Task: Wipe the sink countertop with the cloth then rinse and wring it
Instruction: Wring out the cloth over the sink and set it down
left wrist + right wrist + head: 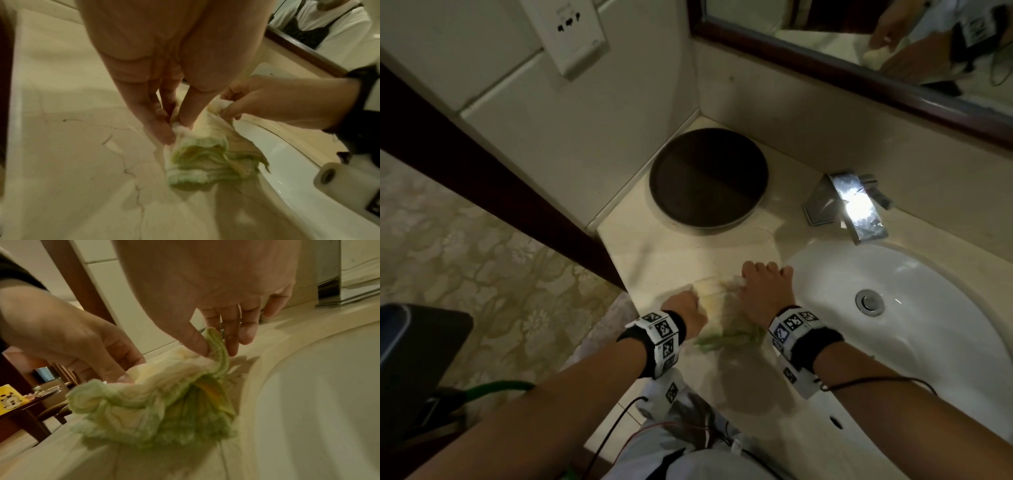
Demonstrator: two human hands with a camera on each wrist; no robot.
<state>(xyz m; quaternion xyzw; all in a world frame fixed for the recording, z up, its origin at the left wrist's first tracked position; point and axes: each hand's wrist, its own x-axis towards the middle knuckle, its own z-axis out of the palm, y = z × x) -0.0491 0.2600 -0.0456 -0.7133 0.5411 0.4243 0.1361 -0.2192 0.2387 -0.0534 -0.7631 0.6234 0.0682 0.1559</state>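
A crumpled pale green and yellow cloth [726, 329] [203, 160] [156, 404] hangs just above the beige marble countertop [681, 260], left of the white sink basin [914, 329]. My left hand [683, 310] [172, 125] pinches one upper corner of it between thumb and fingers. My right hand [765, 287] [213, 347] pinches the other corner between thumb and forefinger, its remaining fingers hanging straight. The lower part of the cloth bunches and touches the countertop [61, 451].
A round dark tray [709, 181] sits at the back of the counter. A chrome faucet [856, 205] stands behind the basin, whose drain [869, 301] is at its middle. A dark-framed mirror [859, 82] hangs above. Tiled wall lies to the left; patterned floor [465, 257] is beyond the counter's edge.
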